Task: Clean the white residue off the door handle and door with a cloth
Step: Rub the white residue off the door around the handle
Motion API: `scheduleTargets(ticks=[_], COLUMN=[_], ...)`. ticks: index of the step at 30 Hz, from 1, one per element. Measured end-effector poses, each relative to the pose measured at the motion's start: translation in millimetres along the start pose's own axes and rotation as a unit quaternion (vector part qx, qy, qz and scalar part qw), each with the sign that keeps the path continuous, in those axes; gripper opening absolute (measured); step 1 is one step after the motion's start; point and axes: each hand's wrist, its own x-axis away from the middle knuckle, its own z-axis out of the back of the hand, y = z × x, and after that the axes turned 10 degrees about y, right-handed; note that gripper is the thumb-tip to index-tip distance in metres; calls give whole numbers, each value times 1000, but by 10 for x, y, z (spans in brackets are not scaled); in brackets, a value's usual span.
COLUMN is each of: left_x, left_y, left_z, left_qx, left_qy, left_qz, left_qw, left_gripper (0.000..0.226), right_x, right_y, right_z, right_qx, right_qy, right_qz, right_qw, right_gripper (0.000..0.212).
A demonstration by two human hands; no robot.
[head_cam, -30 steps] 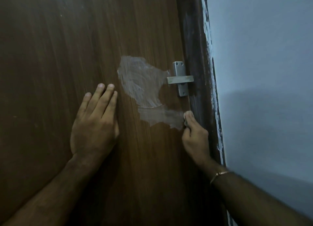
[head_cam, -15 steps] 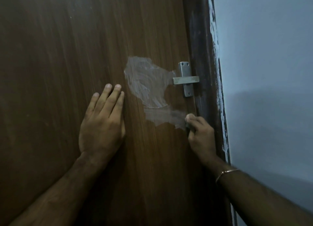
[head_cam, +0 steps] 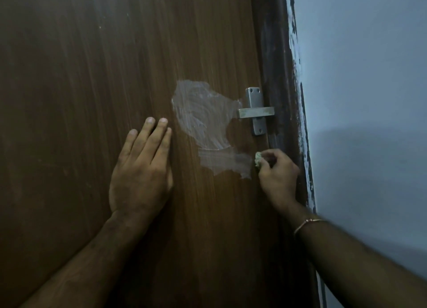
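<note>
A brown wooden door (head_cam: pixel 92 100) fills most of the view. A white residue patch (head_cam: pixel 203 116) spreads left of the metal door handle (head_cam: pixel 256 112), with a lower streak running right beneath it. My left hand (head_cam: pixel 141 169) lies flat on the door, fingers straight, left of the patch. My right hand (head_cam: pixel 277 178) pinches a small pale wad of cloth (head_cam: pixel 258 160) against the door at the right end of the lower streak, just below the handle.
The dark door frame (head_cam: pixel 284 100) runs down the right side of the door, edged with white paint smears. A pale blue-grey wall (head_cam: pixel 369 100) stands beyond it. A thin bracelet (head_cam: pixel 309 222) sits on my right wrist.
My right hand has shifted a little and the pale cloth now shows at its fingertips. The view has drifted, so everything sits slightly further right. My left hand stays flat on the door.
</note>
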Motion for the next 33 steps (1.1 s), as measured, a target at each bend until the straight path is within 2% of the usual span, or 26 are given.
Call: scheduleTargets(ticks=[2,5,8,9,13,17,21,24,25,27,29,32,33], left_x=[-3,10,31,36,5,42,13,21,43,62,27,24,41], left_y=[19,-7,-18,-18,-36,-10,-27,-5,-3,-17,-30,7,9], left_z=[-9,-8,-14,-18,-31,-8,-3,9,12,2,-1,20,29], left_qx=[3,5,1,0,6,7,4,9,9,7,6,9,10], left_qy=[-3,-1,3,4,5,1,0,-2,-2,-3,-2,-10,-12], left_qz=[-3,-1,-3,-5,-5,-7,-13,-9,-11,-16,-12,-9,-10], left_qw=[1000,1000,1000,1000,1000,1000,1000,1000,1000,1000,1000,1000,1000], left_gripper=[50,49,49,49,50,48,50,52,52,53,53,54,54], right_x=[194,452,127,137,556,190,304,-33,-13,243,392,144,169], right_y=[-9,-8,-100,-120,-142,-100,-221,-309,-335,-383,-440,-491,-505], right_z=[-19,-5,-21,-33,-81,-28,-72,-38,-57,-131,-150,-55,-64], right_qx=[13,22,-20,-17,8,-25,-5,-41,-43,-16,-30,-70,-68], right_qy=[-15,-64,-19,-13,-67,-14,-54,-7,-2,-29,-44,-5,-13], right_qz=[5,67,-50,-56,45,-108,7,-96,-98,-16,7,-122,-132], right_qw=[1000,995,998,998,997,994,999,994,994,999,999,990,989], right_gripper=[18,19,21,20,16,18,16,18,18,16,14,13,13])
